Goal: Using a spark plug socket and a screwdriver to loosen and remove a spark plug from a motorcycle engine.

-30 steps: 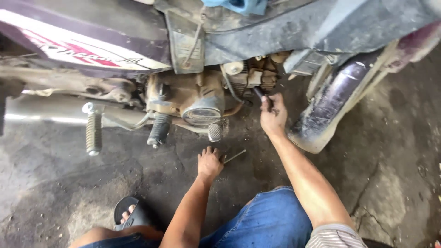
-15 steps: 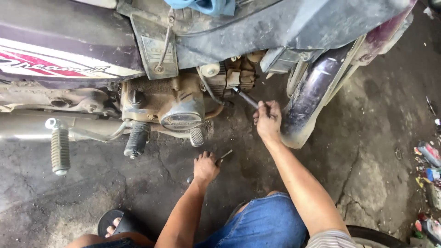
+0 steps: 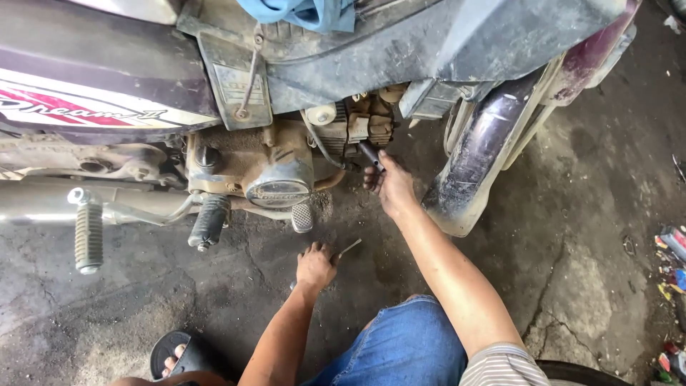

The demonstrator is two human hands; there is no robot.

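Observation:
A motorcycle fills the top of the view, its dirty engine [image 3: 275, 168] at centre. My right hand [image 3: 389, 187] is shut on a dark tool handle [image 3: 371, 155] that points up into the engine's right side, by the cylinder head. My left hand [image 3: 314, 266] rests on the concrete floor below the engine, palm down with fingers bent. A thin metal tool [image 3: 348, 249] lies on the floor just right of its fingertips, touching or nearly so. I cannot tell whether that hand grips anything.
The front mudguard [image 3: 475, 168] stands right of my right arm. A kick-start pedal [image 3: 88, 234], rubber footpeg [image 3: 209, 220] and brake pedal [image 3: 302, 217] hang at the left. My sandalled foot [image 3: 175, 355] is at the bottom. Colourful litter [image 3: 672, 246] lies at the right edge.
The view has shifted to the left across the bike. My right hand has stayed on the tool at the engine. My left hand has stayed on the floor by the thin tool.

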